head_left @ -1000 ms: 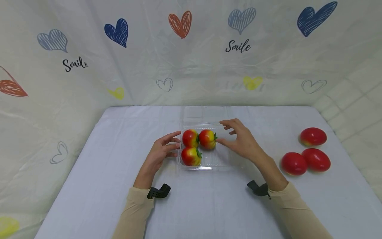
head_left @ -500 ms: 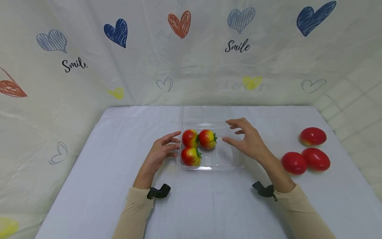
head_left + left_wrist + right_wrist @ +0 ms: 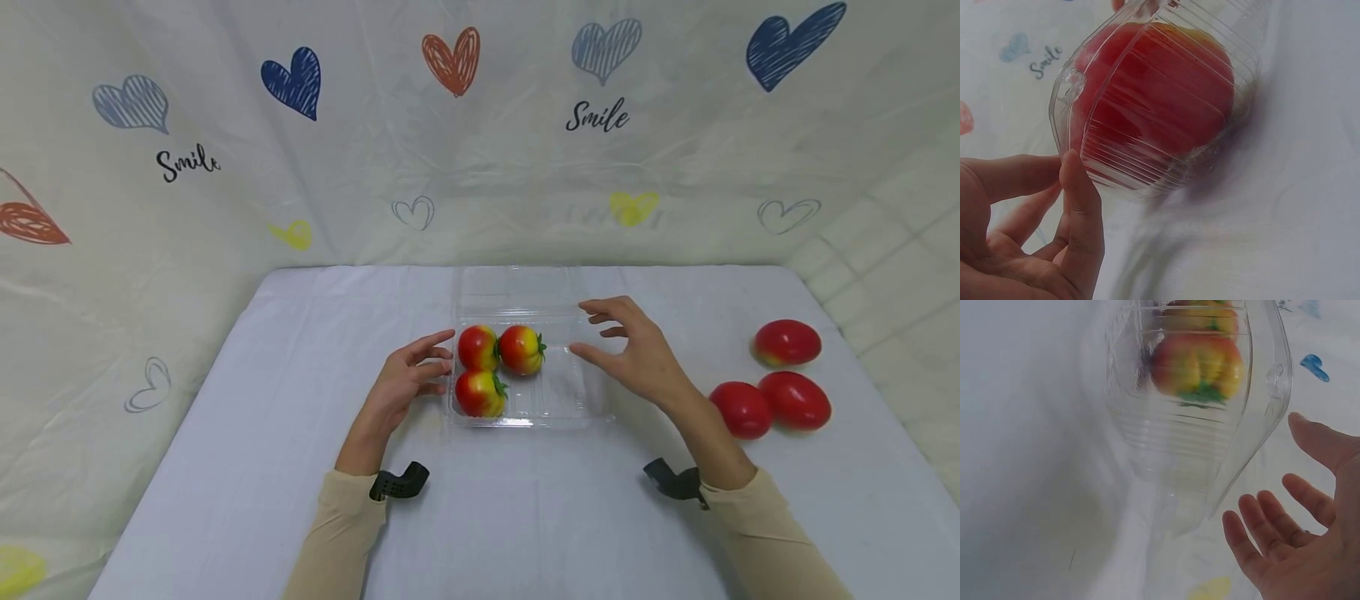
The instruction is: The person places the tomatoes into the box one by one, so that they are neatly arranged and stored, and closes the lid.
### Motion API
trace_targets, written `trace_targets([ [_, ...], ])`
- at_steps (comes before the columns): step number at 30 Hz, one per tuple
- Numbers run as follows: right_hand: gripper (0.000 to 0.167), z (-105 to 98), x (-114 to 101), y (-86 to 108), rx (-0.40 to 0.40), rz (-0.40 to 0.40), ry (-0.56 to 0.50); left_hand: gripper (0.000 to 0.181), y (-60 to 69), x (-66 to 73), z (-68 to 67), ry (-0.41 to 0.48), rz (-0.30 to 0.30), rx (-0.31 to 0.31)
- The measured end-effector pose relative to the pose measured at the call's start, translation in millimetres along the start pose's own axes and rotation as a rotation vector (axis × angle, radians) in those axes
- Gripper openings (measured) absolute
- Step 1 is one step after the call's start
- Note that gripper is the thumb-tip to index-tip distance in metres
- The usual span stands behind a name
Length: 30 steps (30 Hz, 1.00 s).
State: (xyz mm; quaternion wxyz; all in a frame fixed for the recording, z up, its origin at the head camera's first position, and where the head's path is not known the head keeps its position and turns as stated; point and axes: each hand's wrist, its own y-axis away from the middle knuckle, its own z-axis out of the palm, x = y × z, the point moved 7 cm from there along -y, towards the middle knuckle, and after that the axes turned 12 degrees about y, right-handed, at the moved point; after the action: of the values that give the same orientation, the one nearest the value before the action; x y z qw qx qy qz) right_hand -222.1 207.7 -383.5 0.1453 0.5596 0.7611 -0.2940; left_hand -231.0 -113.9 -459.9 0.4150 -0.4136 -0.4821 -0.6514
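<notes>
A clear plastic clamshell container (image 3: 558, 392) lies with its lid (image 3: 517, 287) folded back behind it. Three red-and-yellow tomato-like fruits with green leafy tops sit inside: a back-left fruit (image 3: 477, 347), a back-middle fruit (image 3: 521, 350) and a front-left fruit (image 3: 480, 393). At the left side, my left hand (image 3: 405, 379) pinches the rim between thumb and a finger, as the left wrist view shows. My right hand (image 3: 633, 350) hovers by the right side, fingers spread and holding nothing. In the right wrist view, its thumb tip (image 3: 1297, 419) is close to the rim; contact cannot be told.
Three glossy red oval fruits lie at the table's right: a back one (image 3: 787, 343), a front-left one (image 3: 741, 410) partly behind my right forearm, and a front-right one (image 3: 795, 401). A white cloth covers the table (image 3: 510, 517). A heart-printed curtain (image 3: 517, 167) hangs behind.
My right hand has moved right, from beside the back-middle fruit to the container's right side. The left hand, container and fruits have stayed in place.
</notes>
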Motion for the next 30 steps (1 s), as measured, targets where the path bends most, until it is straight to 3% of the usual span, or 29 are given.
trace_targets([
  [30,0.059,-22.6,15.6,15.3,0.030,0.065,-0.007,0.045,-1.7,-1.2,-0.7,0.021,0.005,-0.008],
])
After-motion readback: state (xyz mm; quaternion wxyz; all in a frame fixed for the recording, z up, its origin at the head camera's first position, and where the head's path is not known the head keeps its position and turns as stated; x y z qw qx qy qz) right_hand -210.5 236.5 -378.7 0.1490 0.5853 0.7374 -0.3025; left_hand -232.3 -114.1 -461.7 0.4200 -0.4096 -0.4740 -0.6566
